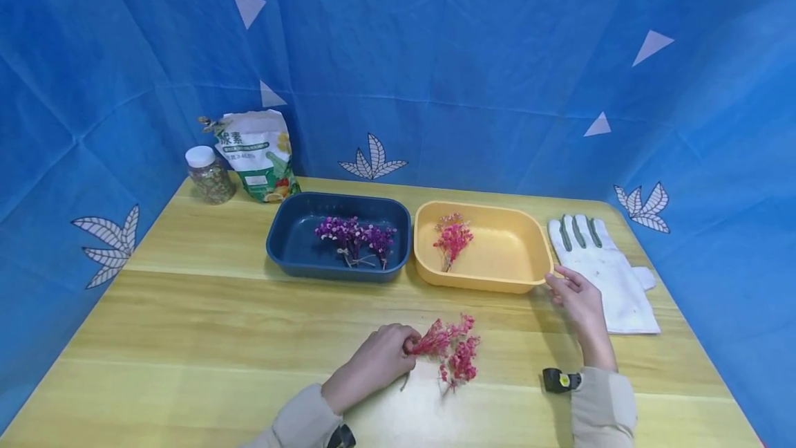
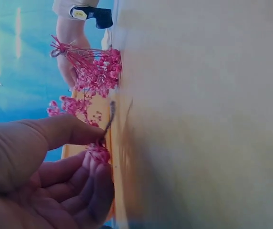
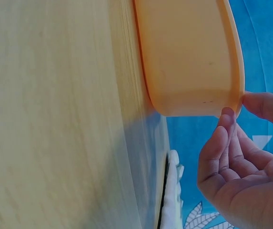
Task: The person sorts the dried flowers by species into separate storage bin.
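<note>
My left hand [image 1: 381, 359] pinches the tied stems of a small bunch of pink dried flowers [image 1: 435, 339] just over the table; a bit of dark twine [image 2: 111, 117] sticks out by the thumb. Beside it lies a second pink bunch [image 1: 463, 361], its stems bound with a tie in the left wrist view. My right hand [image 1: 578, 299] pinches the rim of the yellow tray [image 1: 504, 283] at its near right corner, thumb and fingers on either side of the edge in the right wrist view. Inside that tray, pink flowers [image 1: 454, 239] lie toward the left.
A dark blue tray [image 1: 298, 269] holding purple flower bunches [image 1: 354, 234] stands left of the yellow one. White gloves [image 1: 606, 282] lie at the right. At the back left are a jar with a white lid [image 1: 211, 177] and a white-green bag [image 1: 258, 157].
</note>
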A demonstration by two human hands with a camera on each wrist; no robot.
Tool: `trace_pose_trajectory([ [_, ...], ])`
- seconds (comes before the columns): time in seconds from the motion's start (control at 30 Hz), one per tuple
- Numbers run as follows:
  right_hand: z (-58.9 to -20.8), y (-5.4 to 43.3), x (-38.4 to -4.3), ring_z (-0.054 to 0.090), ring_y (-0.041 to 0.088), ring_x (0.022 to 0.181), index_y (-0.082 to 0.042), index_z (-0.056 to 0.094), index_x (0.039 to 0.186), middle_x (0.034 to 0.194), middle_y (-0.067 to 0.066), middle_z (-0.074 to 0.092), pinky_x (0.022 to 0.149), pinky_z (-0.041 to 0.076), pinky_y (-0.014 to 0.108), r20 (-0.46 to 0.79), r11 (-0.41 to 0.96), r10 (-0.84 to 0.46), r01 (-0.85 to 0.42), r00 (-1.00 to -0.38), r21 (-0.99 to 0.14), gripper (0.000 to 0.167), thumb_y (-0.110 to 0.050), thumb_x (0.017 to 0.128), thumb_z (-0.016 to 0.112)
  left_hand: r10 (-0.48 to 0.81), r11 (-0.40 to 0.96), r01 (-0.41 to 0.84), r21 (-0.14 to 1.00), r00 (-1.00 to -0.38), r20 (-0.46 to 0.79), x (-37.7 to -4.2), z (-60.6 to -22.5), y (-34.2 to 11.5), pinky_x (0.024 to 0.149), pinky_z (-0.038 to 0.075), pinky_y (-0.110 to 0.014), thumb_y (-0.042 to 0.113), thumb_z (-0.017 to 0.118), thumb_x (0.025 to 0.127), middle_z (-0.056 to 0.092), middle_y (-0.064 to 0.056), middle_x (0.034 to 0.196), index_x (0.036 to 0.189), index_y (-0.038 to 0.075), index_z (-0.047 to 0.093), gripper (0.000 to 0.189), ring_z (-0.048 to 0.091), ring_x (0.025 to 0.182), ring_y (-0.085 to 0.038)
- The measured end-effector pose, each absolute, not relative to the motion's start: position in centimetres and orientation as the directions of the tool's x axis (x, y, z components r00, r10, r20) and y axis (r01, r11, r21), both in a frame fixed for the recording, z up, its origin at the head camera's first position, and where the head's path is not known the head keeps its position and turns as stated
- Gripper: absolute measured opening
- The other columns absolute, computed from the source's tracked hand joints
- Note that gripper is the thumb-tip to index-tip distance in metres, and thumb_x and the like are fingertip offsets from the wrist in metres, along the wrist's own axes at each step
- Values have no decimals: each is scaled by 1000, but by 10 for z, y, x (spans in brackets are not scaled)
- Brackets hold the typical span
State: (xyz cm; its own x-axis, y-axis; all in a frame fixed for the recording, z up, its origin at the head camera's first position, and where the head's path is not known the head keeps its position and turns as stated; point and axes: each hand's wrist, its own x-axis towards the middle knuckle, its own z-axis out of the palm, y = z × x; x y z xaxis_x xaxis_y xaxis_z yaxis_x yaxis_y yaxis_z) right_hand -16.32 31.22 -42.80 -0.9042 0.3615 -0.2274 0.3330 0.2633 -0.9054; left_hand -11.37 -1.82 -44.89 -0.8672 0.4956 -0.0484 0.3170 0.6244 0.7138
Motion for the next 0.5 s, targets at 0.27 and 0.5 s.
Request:
trace_pose_trajectory([
  [0.27, -430, 312, -162, 58, -1, 71, 4, 41, 138, 74, -22, 59, 66, 49, 15, -219, 264, 362, 324, -906, -908, 55, -22, 93, 59, 468, 593, 317, 740, -884, 3, -114, -441, -17, 63, 46, -19, 0, 67, 74, 61, -2, 87, 111, -1, 66, 37, 54, 71, -6],
  [0.5, -429, 312, -162, 58, -1, 72, 3, 41, 139, 75, -21, 59, 66, 49, 16, -216, 273, 358, 323, -908, -906, 55, -23, 94, 59, 466, 556, 317, 769, -885, 28, -114, -431, -16, 62, 45, -18, -2, 68, 75, 57, 2, 81, 111, -1, 66, 36, 50, 67, -2],
])
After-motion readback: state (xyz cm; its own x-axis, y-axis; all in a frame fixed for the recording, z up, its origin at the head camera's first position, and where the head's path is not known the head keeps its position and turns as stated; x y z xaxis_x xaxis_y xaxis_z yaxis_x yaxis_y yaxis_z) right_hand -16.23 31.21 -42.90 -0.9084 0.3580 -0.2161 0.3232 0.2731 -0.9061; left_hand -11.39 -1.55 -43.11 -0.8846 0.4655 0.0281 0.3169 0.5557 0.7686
